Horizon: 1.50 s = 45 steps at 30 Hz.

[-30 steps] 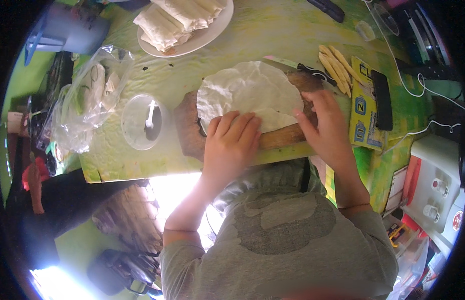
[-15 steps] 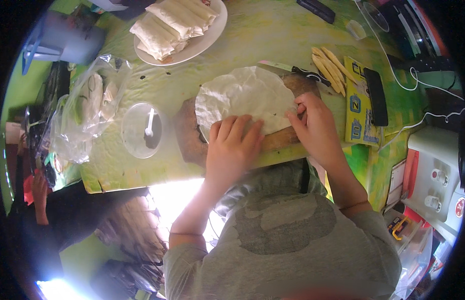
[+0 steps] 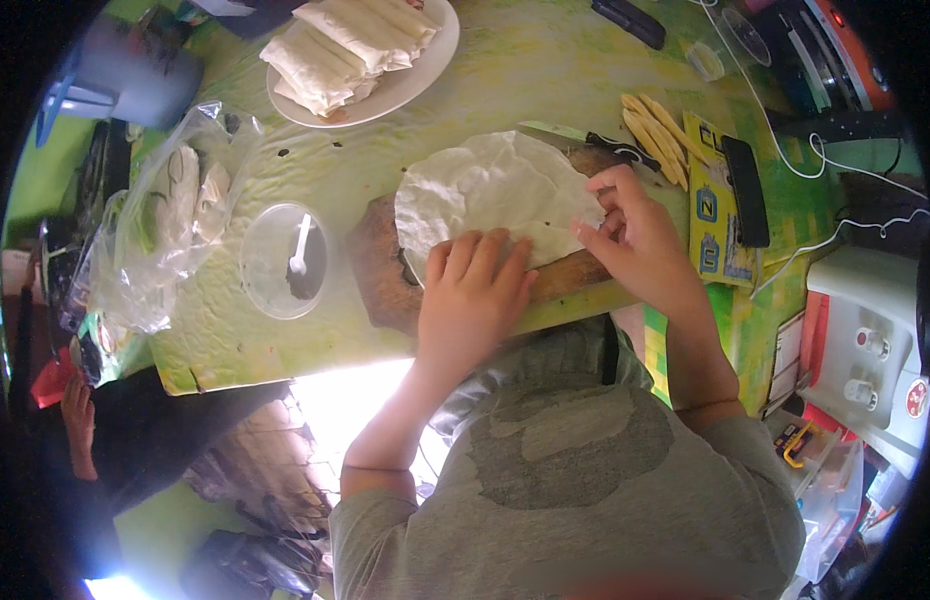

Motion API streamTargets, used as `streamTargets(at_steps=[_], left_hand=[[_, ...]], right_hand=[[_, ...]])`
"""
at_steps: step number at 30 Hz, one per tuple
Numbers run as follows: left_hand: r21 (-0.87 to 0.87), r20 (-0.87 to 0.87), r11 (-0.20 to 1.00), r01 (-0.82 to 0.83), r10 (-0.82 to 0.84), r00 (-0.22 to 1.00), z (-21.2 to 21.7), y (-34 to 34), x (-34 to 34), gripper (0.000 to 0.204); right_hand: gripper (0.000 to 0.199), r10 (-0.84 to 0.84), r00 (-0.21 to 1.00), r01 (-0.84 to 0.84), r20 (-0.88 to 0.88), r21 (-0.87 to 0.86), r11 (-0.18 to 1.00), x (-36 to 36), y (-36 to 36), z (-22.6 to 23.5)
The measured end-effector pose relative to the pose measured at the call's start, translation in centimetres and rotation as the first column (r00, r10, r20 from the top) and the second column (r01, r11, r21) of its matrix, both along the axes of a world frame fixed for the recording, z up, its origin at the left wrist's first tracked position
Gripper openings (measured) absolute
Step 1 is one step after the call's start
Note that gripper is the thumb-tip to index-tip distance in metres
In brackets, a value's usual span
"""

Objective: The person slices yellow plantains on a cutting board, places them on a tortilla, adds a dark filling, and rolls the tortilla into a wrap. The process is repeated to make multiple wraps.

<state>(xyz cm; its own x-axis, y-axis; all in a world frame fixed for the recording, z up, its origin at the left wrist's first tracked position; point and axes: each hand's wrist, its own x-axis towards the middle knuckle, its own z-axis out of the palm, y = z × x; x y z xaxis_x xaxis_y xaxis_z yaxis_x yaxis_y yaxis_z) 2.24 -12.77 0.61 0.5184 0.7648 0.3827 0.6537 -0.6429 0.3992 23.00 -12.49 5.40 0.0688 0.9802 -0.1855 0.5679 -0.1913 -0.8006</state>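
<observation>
A round, thin, pale spring roll wrapper [image 3: 495,190] lies on a brown wooden board [image 3: 385,280], with its far and left parts slightly wrinkled. My left hand [image 3: 475,285] rests open, fingers spread over the wrapper's near edge. At the right edge of the wrapper is my right hand [image 3: 635,235], thumb and forefinger apart and the other fingers curled behind them; nothing shows between thumb and forefinger. Behind the board's far right corner lies a knife with a black handle [image 3: 622,149]. Pale yellow strips [image 3: 660,135] are piled just right of it.
A white plate [image 3: 425,85] of stacked rolls stands at the far left. Left of the board are a clear tub [image 3: 265,275] with a white spoon [image 3: 300,245] and a plastic bag [image 3: 165,240]. A dark phone [image 3: 747,190] lies at right. Another person's hand [image 3: 78,425] shows at far left.
My right thumb and forefinger have parted at the wrapper's right edge, the forefinger lifting away. My left hand stays on the near edge, almost unmoved.
</observation>
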Motion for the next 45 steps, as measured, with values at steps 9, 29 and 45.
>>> streamTargets(at_steps=[9,29,45], left_hand=[[0.0,0.014,1.0,-0.002,0.002,1.0,0.0,0.0,0.0,0.034],[-0.045,0.131,0.999,-0.007,0.013,0.991,-0.1,0.2,0.1,0.039],[-0.255,0.066,0.819,-0.514,0.545,0.836,1.2,-3.4,-2.8,0.042]], right_hand=[[0.048,0.077,0.981,-0.108,0.175,0.176,0.978,-1.4,-0.2,-1.9],[0.027,0.224,0.845,-0.436,0.485,0.384,0.814,-2.8,-0.8,-1.8],[0.045,0.312,0.774,-0.517,0.551,0.266,0.813,-4.2,-2.0,-1.4]])
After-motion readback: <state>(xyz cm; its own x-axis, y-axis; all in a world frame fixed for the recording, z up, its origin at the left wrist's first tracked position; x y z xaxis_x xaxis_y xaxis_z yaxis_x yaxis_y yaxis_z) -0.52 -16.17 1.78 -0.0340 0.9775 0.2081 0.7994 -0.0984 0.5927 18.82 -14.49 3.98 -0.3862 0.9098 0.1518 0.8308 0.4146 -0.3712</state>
